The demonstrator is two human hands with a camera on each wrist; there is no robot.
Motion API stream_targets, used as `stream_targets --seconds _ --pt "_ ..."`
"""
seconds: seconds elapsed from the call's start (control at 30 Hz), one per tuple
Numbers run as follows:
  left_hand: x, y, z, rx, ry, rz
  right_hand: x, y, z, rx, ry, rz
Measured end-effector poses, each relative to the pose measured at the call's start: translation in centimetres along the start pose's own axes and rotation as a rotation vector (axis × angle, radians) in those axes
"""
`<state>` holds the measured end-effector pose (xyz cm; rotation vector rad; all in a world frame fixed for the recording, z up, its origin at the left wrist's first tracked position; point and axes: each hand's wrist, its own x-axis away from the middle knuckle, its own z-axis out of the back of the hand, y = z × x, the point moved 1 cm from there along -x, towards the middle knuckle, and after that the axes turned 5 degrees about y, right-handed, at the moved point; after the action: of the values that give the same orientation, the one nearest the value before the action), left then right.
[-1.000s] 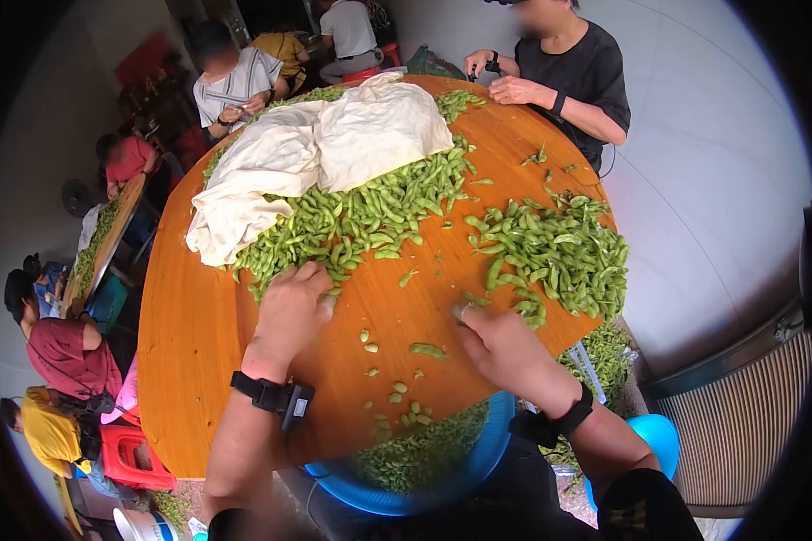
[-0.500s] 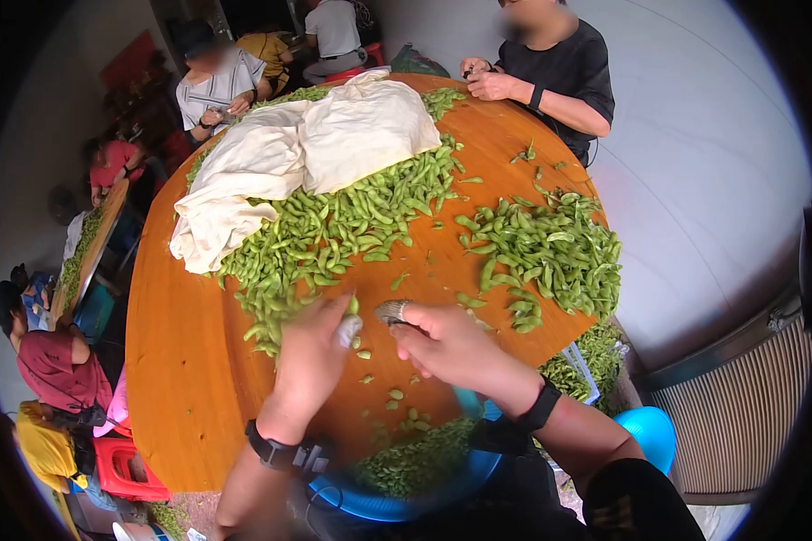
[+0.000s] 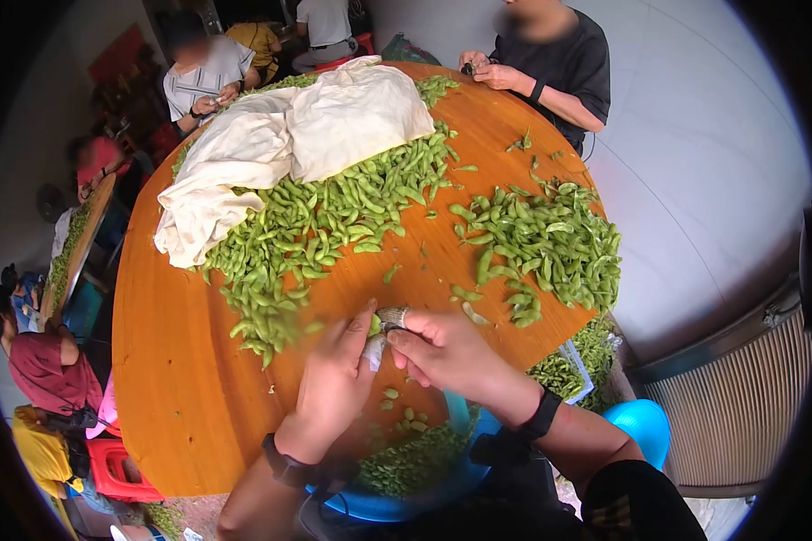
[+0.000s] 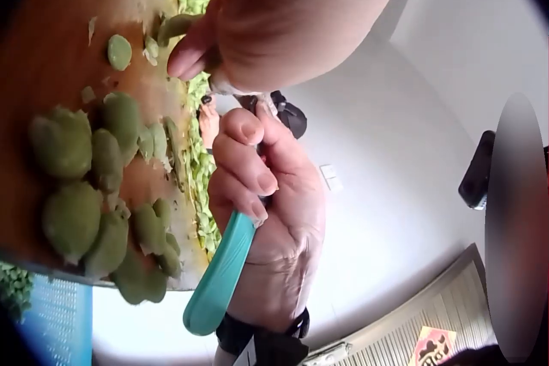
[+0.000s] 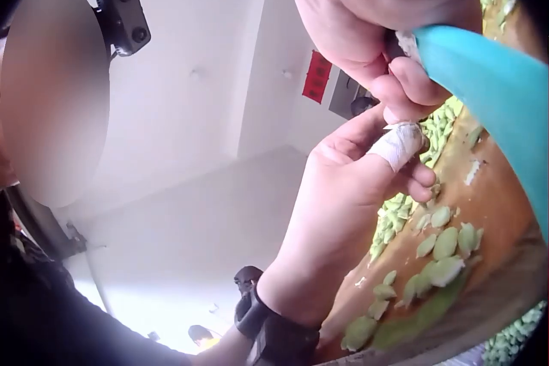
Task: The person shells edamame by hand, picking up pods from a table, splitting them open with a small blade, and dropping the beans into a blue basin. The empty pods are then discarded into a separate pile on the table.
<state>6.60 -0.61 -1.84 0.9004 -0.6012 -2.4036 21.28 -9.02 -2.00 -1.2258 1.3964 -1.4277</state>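
Over the table's near edge my two hands meet. Between the thumb and fingers of my left hand (image 3: 336, 383) is a green soybean pod (image 3: 376, 325); white wrapping (image 5: 399, 145) covers that thumb. My right hand (image 3: 456, 356) grips a tool by its turquoise handle (image 4: 225, 276), its working end hidden at the fingers. A ribbed grey cover (image 3: 392, 316) sits on a right fingertip, right at the pod. Several shelled beans (image 5: 445, 244) lie on the wood below the hands. More beans fill a blue basin (image 3: 397, 509) under the edge.
On the round wooden table (image 3: 180, 388), a large heap of pods (image 3: 307, 225) lies partly under a cream cloth (image 3: 361, 122). A second pile of pods (image 3: 550, 243) is at the right. A person in black (image 3: 559, 77) sits across. Below right are a crate (image 3: 582, 374) and blue stool (image 3: 639, 433).
My left hand has come back from the large heap with a pod. My right hand has moved left from beside the right-hand pile to meet it. The head view has shifted slightly.
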Motion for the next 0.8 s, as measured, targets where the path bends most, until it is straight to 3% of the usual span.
stream_targets --seconds 0.2,0.27,0.33,0.4,0.47,0.53,0.8 --pt "0.2 -0.3 0.3 0.056 -0.055 -0.014 -0.1 0.7 -0.5 -0.148 0.062 -0.06" --pt "0.1 -1.3 0.1 0.111 -0.069 -0.019 -0.2 0.4 -0.3 -0.351 -0.006 -0.179" --pt "-0.1 -1.9 0.4 0.158 -0.077 -0.019 -0.5 0.4 0.3 -0.376 -0.037 -0.193" --pt "-0.3 -2.1 0.7 0.543 -0.156 0.232 -0.8 0.6 0.8 -0.459 -0.101 -0.276" --pt "-0.3 -2.6 0.6 0.604 -0.155 0.265 -1.0 0.7 0.9 -0.491 -0.102 -0.299" --pt "-0.5 -2.7 0.9 0.724 -0.209 0.428 -1.1 0.8 1.0 -0.514 -0.112 -0.332" --pt "-0.6 -2.8 1.0 0.902 -0.171 0.591 -1.2 0.6 0.7 -0.525 -0.111 -0.311"
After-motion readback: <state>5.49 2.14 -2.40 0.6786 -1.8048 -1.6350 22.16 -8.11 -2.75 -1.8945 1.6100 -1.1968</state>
